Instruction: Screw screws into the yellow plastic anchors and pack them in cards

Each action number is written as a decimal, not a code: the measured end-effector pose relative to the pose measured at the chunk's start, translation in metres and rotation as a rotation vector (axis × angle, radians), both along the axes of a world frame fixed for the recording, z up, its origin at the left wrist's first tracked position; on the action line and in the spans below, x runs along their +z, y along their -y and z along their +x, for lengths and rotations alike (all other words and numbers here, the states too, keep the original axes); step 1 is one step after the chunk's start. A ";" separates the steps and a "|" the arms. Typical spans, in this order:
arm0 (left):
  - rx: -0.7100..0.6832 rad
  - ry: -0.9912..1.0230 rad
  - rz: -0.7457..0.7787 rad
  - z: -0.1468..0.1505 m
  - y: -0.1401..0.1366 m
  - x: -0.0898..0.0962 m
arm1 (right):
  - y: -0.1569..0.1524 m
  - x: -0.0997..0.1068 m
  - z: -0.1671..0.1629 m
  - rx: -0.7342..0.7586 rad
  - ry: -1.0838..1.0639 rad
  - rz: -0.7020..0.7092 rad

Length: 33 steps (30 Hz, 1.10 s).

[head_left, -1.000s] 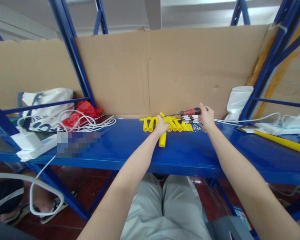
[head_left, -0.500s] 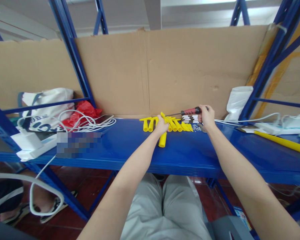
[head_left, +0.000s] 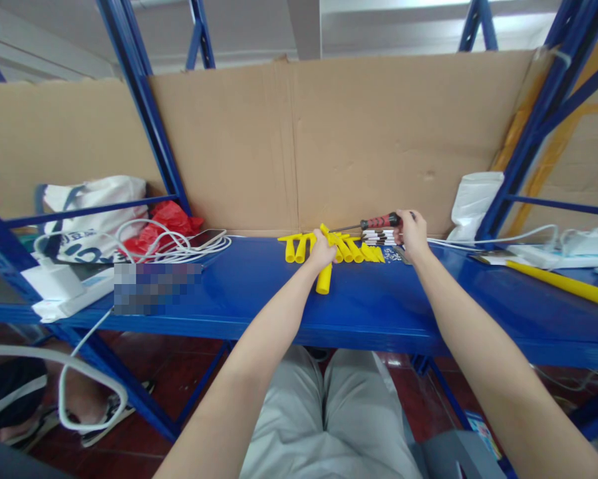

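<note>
My left hand [head_left: 322,249] is closed around a yellow plastic tube-shaped piece [head_left: 323,279], whose round hollow end points toward me. A screwdriver [head_left: 378,221] with a red and black handle lies level in my right hand [head_left: 412,233], fingers wrapped about the handle's end. Its shaft reaches left to the upper part of the yellow piece; the tip's exact contact is too small to make out. Behind and beside my left hand stand several similar yellow pieces [head_left: 290,250] in a row. Small flat yellow parts [head_left: 372,253] and tiny silvery bits [head_left: 392,255] lie near my right hand.
White sticks with dark ends [head_left: 378,237] are stacked behind the small parts. On the blue shelf's left are white cables [head_left: 199,247], a power strip [head_left: 79,293], a red bag [head_left: 171,223] and a cloth bag [head_left: 99,199]. A long yellow tube [head_left: 568,285] lies right. Cardboard [head_left: 378,133] stands behind.
Both hands and the yellow piece stay in place. The screwdriver's handle looks slightly turned about its length; otherwise nothing visibly differs.
</note>
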<state>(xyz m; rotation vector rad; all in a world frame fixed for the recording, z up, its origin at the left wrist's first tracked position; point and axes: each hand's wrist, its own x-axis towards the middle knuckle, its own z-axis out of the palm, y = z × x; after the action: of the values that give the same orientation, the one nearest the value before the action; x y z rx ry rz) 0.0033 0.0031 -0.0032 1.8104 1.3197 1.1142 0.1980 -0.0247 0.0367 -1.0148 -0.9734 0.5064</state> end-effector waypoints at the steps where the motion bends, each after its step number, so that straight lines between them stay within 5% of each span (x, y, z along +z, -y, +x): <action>1: -0.001 0.004 -0.001 0.000 0.000 0.000 | 0.000 0.000 0.000 0.005 -0.002 0.000; 23: -0.018 0.009 -0.020 -0.001 -0.002 -0.001 | -0.007 -0.005 0.006 -0.041 0.004 -0.004; 33: -0.030 0.003 -0.026 0.000 0.000 -0.002 | -0.026 -0.009 0.024 -0.320 0.144 0.109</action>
<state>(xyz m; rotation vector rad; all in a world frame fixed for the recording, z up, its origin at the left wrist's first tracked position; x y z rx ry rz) 0.0038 0.0034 -0.0048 1.8029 1.2954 1.0784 0.2222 0.0009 0.0275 -1.0939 -0.9324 0.1155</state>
